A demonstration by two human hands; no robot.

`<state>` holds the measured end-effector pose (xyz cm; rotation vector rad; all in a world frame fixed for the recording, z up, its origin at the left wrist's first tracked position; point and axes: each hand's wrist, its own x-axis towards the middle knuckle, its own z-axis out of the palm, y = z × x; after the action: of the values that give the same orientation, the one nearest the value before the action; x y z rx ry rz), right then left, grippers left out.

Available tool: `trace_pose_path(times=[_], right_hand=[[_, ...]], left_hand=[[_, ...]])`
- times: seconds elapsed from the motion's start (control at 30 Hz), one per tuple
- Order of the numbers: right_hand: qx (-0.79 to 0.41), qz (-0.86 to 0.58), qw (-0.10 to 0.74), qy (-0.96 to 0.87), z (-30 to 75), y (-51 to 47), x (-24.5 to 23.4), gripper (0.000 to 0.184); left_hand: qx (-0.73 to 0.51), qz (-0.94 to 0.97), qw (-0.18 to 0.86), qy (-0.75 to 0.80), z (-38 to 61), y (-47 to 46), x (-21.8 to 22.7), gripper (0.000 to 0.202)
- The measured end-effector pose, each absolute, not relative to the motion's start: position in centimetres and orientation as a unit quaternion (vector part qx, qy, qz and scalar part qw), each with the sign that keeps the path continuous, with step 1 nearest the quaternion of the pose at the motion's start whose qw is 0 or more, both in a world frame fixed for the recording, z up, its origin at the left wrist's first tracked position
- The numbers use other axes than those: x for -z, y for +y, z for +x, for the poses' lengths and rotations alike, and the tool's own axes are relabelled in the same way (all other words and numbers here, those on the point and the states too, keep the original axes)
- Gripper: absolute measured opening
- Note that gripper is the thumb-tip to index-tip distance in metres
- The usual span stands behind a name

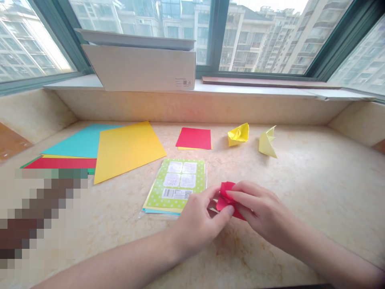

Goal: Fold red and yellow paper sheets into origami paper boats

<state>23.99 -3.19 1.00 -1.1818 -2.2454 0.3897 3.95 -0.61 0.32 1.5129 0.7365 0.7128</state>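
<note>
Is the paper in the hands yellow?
No, the folded paper pinched between the left hand and right hand is red; the yellow folded pieces lie farther back.

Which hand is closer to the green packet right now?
Left. The left hand sits just right of the green packet; the right hand is farther right, beyond the red paper both hands pinch.

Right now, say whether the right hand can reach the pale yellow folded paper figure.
Probably yes: only bare counter lies between the right hand and the pale yellow figure, though that hand pinches red folded paper.
</note>
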Motion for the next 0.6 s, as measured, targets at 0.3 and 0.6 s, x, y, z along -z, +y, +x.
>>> trace_pose_path(times=[0.3,0.6], right_hand=[[-0.081,-0.435,0.250,-0.861,24.1,-2.7,-1.2,0.020],[-0.019,-0.457,0.257,-0.851,26.0,-2.1,-1.8,0.022]], left_hand=[[-0.318,0.664,0.591,0.331,3.7,-0.4,0.0,0.070],[-0.391,0.569,0.632,0.352,3.9,0.9,-0.2,0.017]])
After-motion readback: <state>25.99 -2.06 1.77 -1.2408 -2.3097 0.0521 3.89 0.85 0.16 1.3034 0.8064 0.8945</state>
